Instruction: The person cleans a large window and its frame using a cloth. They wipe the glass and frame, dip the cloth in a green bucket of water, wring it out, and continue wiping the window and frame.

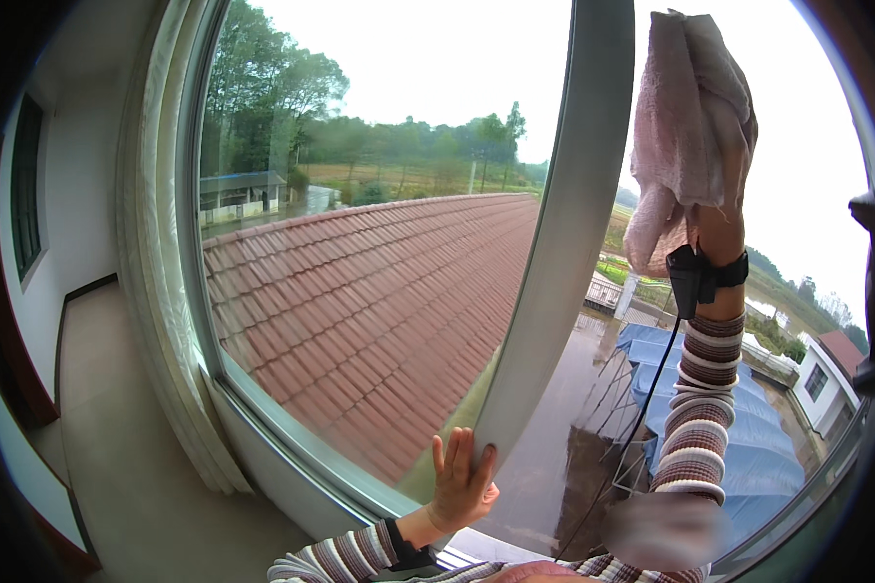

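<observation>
My left hand (461, 484) lies against the lower part of the grey window frame (554, 240), its fingers pointing up along the edge of the glass. To the right, my right arm is raised high in the window opening. A pinkish cloth (689, 109) covers most of my right hand (725, 171) and hangs over its fingers, so their grip is hidden. On the right wrist sits a black strapped device (689, 280) with a black cable running down. The window pane (372, 291) is left of the frame and looks streaked.
A pale curtain (160, 291) hangs left of the window, beside a wall and a tiled floor (138, 423). Outside are a red tiled roof (379, 306), a blue covering (744, 437) on metal poles far below, and a wet yard. Another frame edge curves at far right.
</observation>
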The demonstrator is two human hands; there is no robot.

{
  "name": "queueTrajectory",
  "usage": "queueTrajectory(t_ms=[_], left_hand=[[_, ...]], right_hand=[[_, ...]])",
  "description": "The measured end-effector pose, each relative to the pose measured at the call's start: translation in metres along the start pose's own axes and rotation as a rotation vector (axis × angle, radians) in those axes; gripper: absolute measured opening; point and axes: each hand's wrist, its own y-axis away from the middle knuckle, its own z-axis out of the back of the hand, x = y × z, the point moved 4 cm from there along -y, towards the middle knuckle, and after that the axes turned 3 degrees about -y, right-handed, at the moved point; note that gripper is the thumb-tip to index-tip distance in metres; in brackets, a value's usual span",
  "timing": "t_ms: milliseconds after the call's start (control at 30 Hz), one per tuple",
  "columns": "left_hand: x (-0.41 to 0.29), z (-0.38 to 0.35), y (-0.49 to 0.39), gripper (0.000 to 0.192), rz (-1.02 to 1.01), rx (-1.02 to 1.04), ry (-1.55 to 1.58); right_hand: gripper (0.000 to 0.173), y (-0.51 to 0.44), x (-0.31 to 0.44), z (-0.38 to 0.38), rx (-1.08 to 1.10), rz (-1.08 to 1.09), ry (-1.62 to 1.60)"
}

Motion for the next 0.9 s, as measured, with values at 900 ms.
queueTrajectory(t_ms=[900], left_hand=[[0.000, 0.001, -0.002, 0.087, 0.016, -0.011, 0.129]], right_hand=[[0.056, -0.001, 0.044, -0.168, 0.993, 0.141, 1.124]])
